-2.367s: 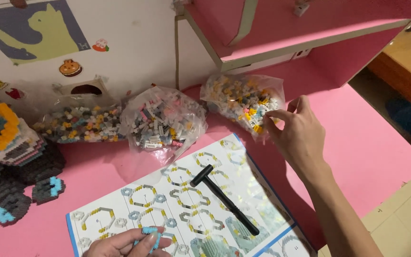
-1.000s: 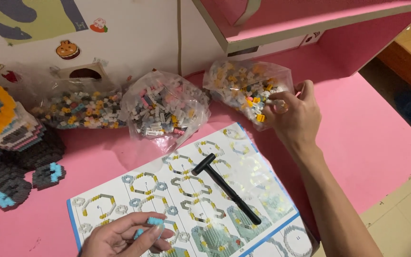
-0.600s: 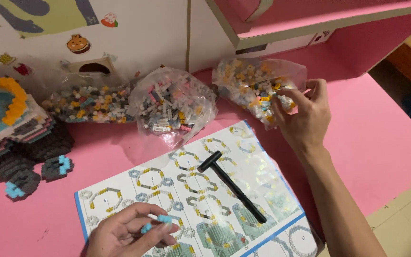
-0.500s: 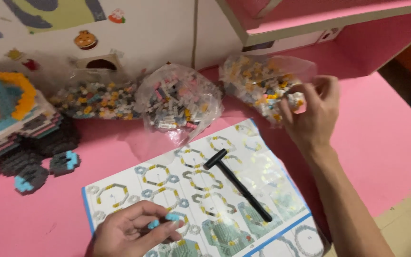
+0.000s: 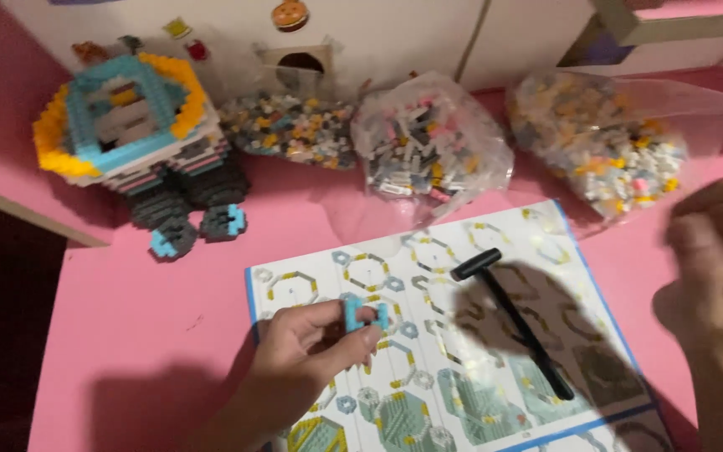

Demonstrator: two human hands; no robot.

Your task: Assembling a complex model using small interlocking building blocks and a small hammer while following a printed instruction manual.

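Note:
My left hand (image 5: 307,351) pinches a small light-blue block piece (image 5: 365,314) over the instruction sheet (image 5: 428,268). My right hand (image 5: 709,268), blurred at the right edge, is curled beside the right bag of mixed small blocks (image 5: 608,146); whether anything is in its fingers is unclear. A black T-shaped tool (image 5: 512,322) lies on the sheet between my hands. A partly built block model (image 5: 140,138) in blue, yellow and dark layers stands at the back left.
Two more clear bags of small blocks (image 5: 290,130) (image 5: 428,155) lie along the white wall with stickers. Loose dark and blue block pieces (image 5: 198,226) lie before the model. The pink tabletop (image 5: 144,335) ends at a dark gap on the left.
The view has swung left and closer. My right hand has drawn back from the right bag toward me. My left hand has lifted the blue piece higher over the sheet.

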